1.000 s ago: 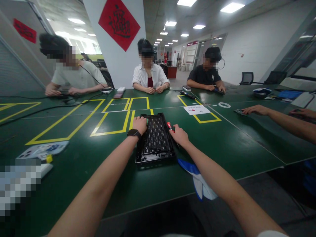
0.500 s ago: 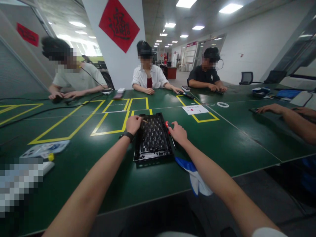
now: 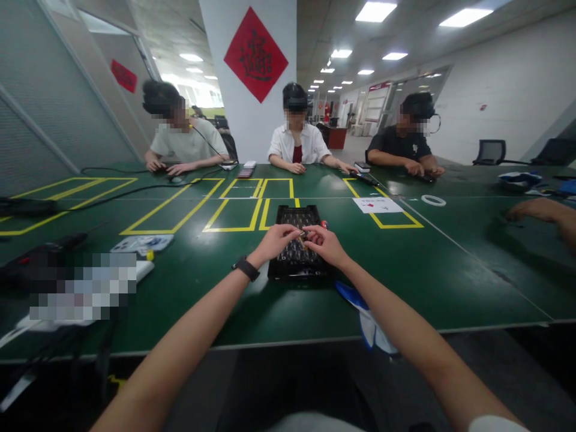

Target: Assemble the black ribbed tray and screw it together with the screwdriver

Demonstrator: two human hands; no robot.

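A black tray [image 3: 297, 270] with rows of small metallic parts lies on the green table in front of me. Over its middle, my left hand [image 3: 279, 241] and my right hand [image 3: 324, 244] meet with their fingertips pinched together. Between the fingertips is a small brass-coloured piece [image 3: 303, 238], held by both hands; its exact shape is too small to tell. The red end of a screwdriver [image 3: 324, 225] shows at the tray's right edge, behind my right hand. A blue and white cloth item [image 3: 366, 318] hangs over the table's front edge.
Three people sit across the green table [image 3: 216, 318]. A paper sheet [image 3: 378, 205] and a white ring [image 3: 433, 200] lie beyond the tray to the right. At left are a power tool [image 3: 45, 255], a phone-like item [image 3: 141, 243] and cables. Another person's hand [image 3: 533, 210] shows at right.
My left hand has moved from the tray's left side to its middle. My right hand has left the screwdriver and joined it at the small piece. The view has shifted left.
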